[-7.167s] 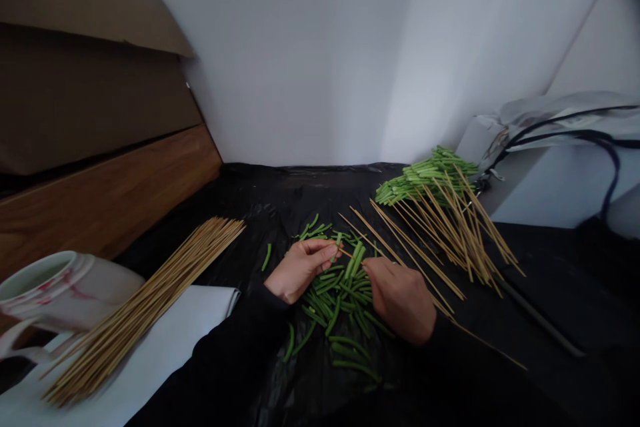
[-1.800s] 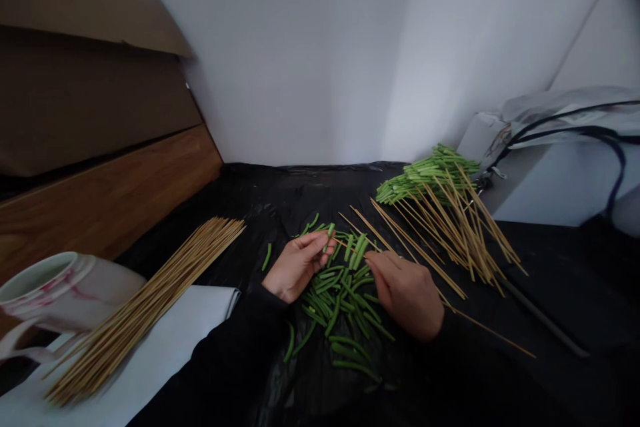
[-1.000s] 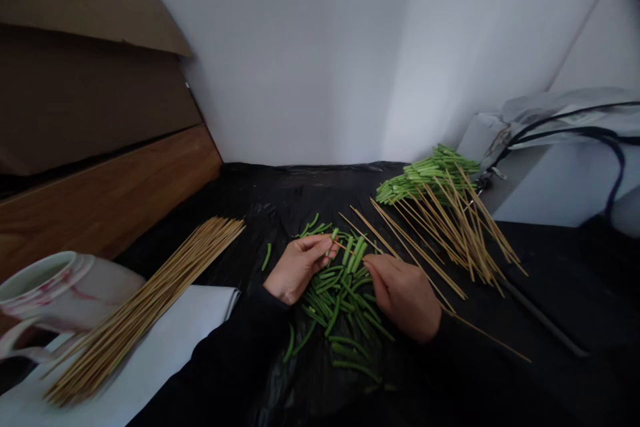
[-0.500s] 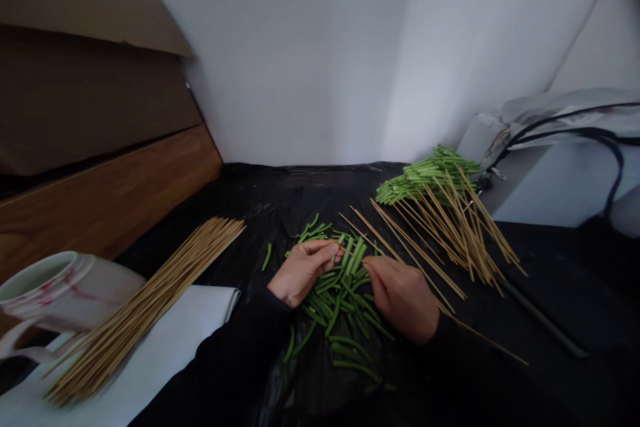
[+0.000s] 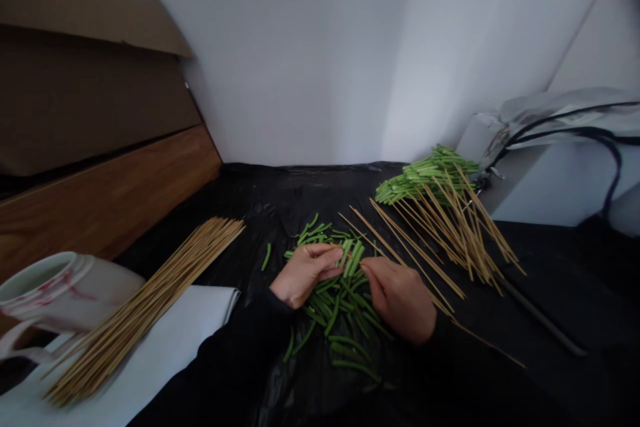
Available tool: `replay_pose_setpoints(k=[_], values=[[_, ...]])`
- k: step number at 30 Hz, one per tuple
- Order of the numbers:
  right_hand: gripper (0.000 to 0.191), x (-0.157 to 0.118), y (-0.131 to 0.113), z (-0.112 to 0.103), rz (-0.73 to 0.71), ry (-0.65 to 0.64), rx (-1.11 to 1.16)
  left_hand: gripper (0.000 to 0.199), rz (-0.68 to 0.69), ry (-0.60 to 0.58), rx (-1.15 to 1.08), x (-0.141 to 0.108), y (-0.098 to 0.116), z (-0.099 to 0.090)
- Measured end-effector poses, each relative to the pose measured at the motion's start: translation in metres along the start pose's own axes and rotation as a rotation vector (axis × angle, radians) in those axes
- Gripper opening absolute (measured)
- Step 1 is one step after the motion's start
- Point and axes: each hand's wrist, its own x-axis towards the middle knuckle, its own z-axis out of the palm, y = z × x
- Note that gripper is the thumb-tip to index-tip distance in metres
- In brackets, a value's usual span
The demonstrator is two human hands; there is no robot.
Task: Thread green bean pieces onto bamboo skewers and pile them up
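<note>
Over a loose pile of cut green bean pieces (image 5: 327,307), my right hand (image 5: 400,297) pinches a thin bamboo skewer (image 5: 487,347), whose long end runs out behind the wrist to the lower right. Several bean pieces (image 5: 356,257) sit side by side across the skewer, between my two hands. My left hand (image 5: 307,273) is closed, thumb and fingertips pressed at the leftmost bean piece (image 5: 345,251) near the skewer's tip. The fingers partly hide that piece.
On the left, a bundle of bamboo skewers (image 5: 150,310) lies over white paper (image 5: 193,327) beside a mug (image 5: 100,287). Filled skewers of green pieces (image 5: 430,173) are stacked at the back right, near loose sticks (image 5: 400,237). Black plastic sheeting (image 5: 295,190) covers the table.
The leftmost bean piece has moved right along the skewer, closer to the others. My left fingers have shifted slightly right with it; the right hand has barely moved.
</note>
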Motion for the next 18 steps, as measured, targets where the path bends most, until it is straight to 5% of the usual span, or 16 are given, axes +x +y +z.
replay_pose_setpoints(k=[14,18], values=[[0.026,0.002,0.002,-0.002,-0.041,0.088,-0.086,0.035,0.062,0.031,0.036,-0.002,0.017,-0.005],[0.025,0.003,0.007,-0.005,-0.021,0.158,-0.134,0.033,0.198,0.176,0.028,0.002,0.029,-0.02]])
